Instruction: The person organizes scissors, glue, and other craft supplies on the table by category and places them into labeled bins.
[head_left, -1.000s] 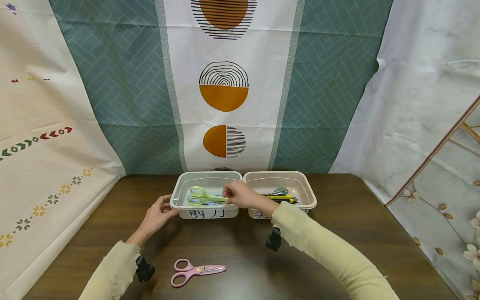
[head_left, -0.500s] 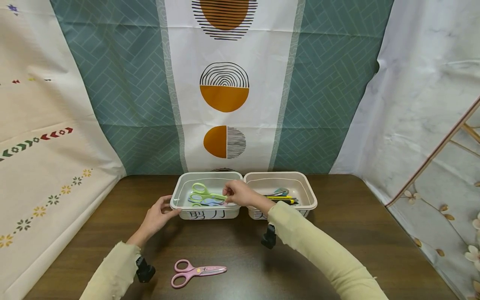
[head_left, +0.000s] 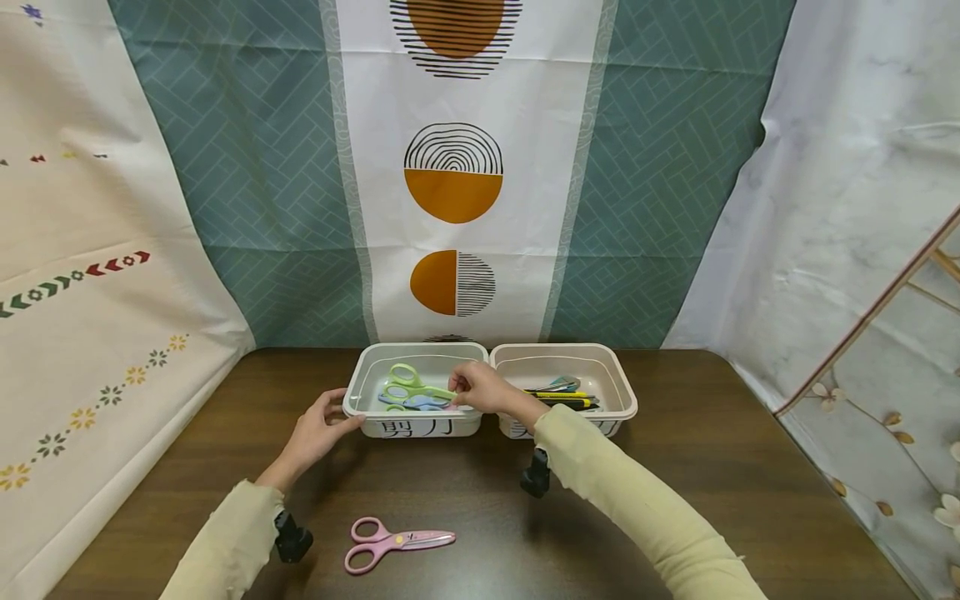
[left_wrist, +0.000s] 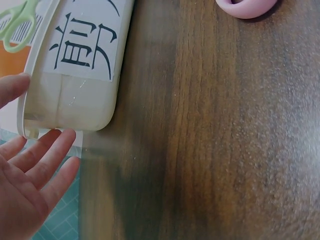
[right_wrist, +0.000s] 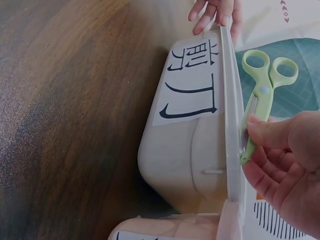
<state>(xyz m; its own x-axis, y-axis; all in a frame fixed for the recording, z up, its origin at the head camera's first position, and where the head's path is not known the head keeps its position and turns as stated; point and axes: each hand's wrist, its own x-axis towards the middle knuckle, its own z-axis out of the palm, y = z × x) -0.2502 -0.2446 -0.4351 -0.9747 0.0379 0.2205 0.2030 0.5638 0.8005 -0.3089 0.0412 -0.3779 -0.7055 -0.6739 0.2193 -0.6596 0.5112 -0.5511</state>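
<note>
The dark wooden surface point(head_left: 675, 467) is viewed from above and in front by the head camera. The white plastic labelled bin point(head_left: 414, 427) is seen close-up from both wrists point(left_wrist: 75, 75) point(right_wrist: 190, 125), and is shared by all views.

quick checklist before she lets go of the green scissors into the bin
1. Right hand pinches the green scissors at the blade end: ok.
2. Scissors over the left bin, inside its rim: ok.
3. Left hand touches the bin's left corner, fingers straight: ok.
4. Room in the bin: blue scissors already lie under the green pair; whether the two touch: cannot tell.
5. Pink scissors on the table, not in a bin: not ok.
6. Right bin close beside the left bin; contact: cannot tell.
</note>
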